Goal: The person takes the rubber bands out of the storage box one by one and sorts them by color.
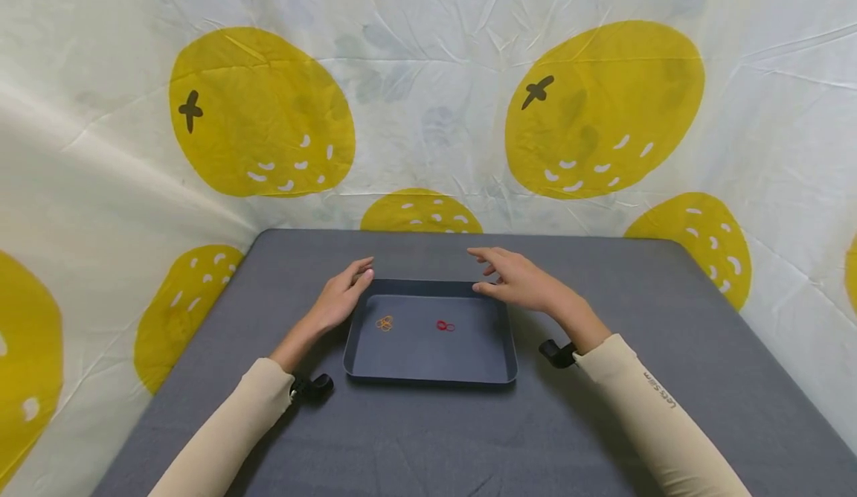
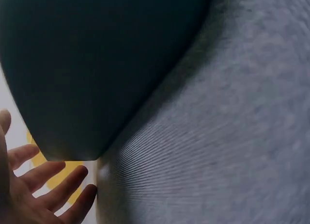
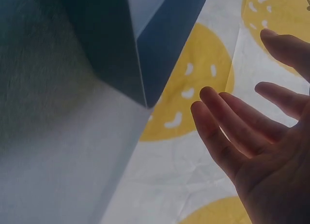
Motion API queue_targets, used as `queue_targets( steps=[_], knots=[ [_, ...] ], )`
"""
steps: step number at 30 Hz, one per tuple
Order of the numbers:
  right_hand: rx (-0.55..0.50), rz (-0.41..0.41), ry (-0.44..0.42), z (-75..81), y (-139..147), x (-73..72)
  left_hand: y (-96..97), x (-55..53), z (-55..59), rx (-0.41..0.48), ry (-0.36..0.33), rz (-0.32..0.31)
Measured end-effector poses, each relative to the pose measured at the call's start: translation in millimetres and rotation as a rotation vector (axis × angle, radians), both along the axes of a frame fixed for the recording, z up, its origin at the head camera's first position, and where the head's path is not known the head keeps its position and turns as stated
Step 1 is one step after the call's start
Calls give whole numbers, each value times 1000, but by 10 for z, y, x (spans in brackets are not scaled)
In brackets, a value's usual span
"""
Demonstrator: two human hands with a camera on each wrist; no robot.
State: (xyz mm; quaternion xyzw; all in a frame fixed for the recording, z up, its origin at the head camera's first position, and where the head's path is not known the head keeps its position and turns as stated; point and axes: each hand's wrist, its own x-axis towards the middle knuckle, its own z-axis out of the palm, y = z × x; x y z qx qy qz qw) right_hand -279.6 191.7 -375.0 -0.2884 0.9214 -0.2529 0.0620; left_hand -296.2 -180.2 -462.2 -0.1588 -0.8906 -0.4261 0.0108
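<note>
A dark grey rectangular tray (image 1: 428, 379) lies on the table in the head view. On its floor sit a small cluster of orange rings (image 1: 384, 324), like rubber bands, at the left, and a few red rings (image 1: 445, 326) right of the middle. My left hand (image 1: 338, 296) is by the tray's far left corner, fingers loosely extended, holding nothing. My right hand (image 1: 522, 280) hovers by the far right corner with its fingers spread and slightly bent. Both wrist views show empty palms beside the tray's outer walls.
The tray stands on a table with a grey cloth (image 1: 428, 437). Behind and to the sides hangs a white curtain (image 1: 428, 110) with yellow fruit prints. A black wrist camera (image 1: 313, 389) is strapped at the left sleeve, another black camera (image 1: 557, 353) at the right.
</note>
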Motion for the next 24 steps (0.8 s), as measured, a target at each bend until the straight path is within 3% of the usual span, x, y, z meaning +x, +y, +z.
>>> queue_targets(
  steps=[7, 14, 24],
  knots=[
    [-4, 27, 15, 4, -139, 10, 23, 40, -38, 3, 12, -20],
    [-21, 51, 16, -5, -253, -5, 15, 83, -75, -107, 55, 17],
    [-36, 61, 51, -22, -370, -19, 47, 117, -91, -122, 20, 32]
  ],
)
